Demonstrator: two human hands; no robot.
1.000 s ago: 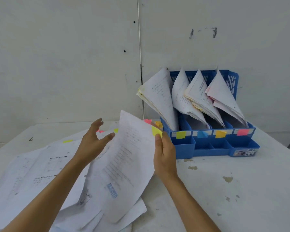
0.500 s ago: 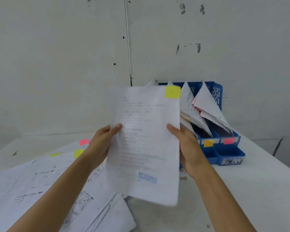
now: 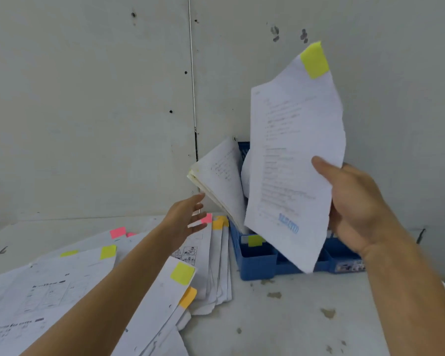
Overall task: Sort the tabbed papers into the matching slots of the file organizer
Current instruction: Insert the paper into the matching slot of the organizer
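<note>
Limp yellow-tabbed sheet in right hand

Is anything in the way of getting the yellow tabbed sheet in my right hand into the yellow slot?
Yes: the filed papers standing in the yellow-labelled slot lean out over its opening. The left hand reaches toward them, fingers open. The yellow-tabbed sheet hides much of the organizer.

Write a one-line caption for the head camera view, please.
Right hand holds a yellow-tabbed paper near the blue file organizer while the open left hand reaches toward it.
</note>
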